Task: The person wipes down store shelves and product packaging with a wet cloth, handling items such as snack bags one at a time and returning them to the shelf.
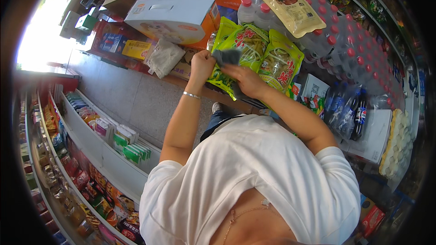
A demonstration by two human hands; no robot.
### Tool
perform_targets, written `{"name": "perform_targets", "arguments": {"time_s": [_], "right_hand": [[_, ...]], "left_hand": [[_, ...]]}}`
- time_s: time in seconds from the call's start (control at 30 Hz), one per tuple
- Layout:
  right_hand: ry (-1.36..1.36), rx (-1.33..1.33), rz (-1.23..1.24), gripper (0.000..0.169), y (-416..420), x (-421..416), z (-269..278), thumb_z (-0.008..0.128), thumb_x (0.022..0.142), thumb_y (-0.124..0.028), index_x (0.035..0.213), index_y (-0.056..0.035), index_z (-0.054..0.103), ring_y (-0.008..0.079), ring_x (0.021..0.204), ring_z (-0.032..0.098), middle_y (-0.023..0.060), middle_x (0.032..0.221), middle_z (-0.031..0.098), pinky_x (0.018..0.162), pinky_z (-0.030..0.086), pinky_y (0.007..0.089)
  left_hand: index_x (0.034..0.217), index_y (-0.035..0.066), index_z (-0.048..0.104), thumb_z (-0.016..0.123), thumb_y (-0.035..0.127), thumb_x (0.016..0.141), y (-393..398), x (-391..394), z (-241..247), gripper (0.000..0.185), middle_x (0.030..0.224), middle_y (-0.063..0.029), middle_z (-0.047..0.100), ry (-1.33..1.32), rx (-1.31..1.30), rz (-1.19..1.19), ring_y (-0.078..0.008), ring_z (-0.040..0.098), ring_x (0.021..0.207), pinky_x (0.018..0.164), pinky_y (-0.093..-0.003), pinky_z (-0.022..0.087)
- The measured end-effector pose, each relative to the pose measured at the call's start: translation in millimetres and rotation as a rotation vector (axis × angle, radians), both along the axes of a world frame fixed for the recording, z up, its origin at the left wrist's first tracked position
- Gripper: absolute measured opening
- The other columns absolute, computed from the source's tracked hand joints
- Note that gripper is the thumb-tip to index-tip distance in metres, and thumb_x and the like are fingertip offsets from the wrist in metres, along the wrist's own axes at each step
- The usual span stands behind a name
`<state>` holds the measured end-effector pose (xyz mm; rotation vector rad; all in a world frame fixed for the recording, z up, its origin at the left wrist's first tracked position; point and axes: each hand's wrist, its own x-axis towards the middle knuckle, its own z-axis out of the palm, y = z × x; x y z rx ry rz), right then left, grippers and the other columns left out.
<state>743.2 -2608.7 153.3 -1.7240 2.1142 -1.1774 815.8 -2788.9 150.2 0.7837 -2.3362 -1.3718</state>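
A green-yellow plastic bag of pickled green peppers [250, 42] lies before me, bearing red writing. My left hand [203, 65] is closed like a fist at the left edge of this bag, though the fingertips are hidden. Over the bag's front, my right hand [248, 80] holds a dark grey cloth [227, 56], blurred by motion; part of the cloth hangs below the palm. A second, similar pepper bag [281, 59] lies just right of it, near my right wrist. Another green bag [224, 29] shows partly behind the first.
Shrink-wrapped bottles with pink caps [322, 10] stand at the right, a tan food pouch [289, 8] on top. A white-and-orange carton [170, 18] and a crumpled pale cloth [165, 58] sit at left. Cola bottles [360, 117] and an egg tray [396, 143] are right. Goods shelves [102, 146] line the left.
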Motion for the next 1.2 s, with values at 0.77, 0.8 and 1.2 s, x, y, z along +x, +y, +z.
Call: {"name": "perform_targets", "arguments": {"time_s": [0.77,0.8,1.2], "right_hand": [[-1.181,0.252,0.116,0.020,68,12,75,0.055,0.088,-0.017,0.103,-0.0046,0.054,0.0038,0.081,0.048,-0.0020,0.092,0.055,0.073,0.041,0.0194],[-1.175,0.043,0.124,0.022,69,23,82,0.061,0.084,-0.017,0.100,-0.0037,0.054,0.0042,0.079,0.048,-0.0030,0.089,0.055,0.071,0.041,0.0199],[-1.229,-0.750,0.395,0.013,95,43,189,0.058,0.082,-0.009,0.078,-0.0095,0.046,0.0193,0.069,0.055,0.0117,0.081,0.057,0.058,0.046,0.0289]], "left_hand": [[0.105,0.005,0.054,0.043,0.027,0.091,90,54,101,0.028,0.099,-0.0056,0.061,0.662,1.126,0.088,-0.0151,0.060,0.084,0.063,-0.0269,0.049],[0.105,0.003,0.054,0.043,0.025,0.091,93,61,105,0.028,0.101,-0.0075,0.060,0.695,1.236,0.015,-0.0170,0.060,0.087,0.067,-0.0290,0.049],[0.084,0.010,0.046,0.047,0.008,0.083,118,84,179,0.003,0.087,-0.0112,0.048,1.090,0.684,-0.248,-0.0198,0.050,0.074,0.064,-0.0295,0.045]]}}
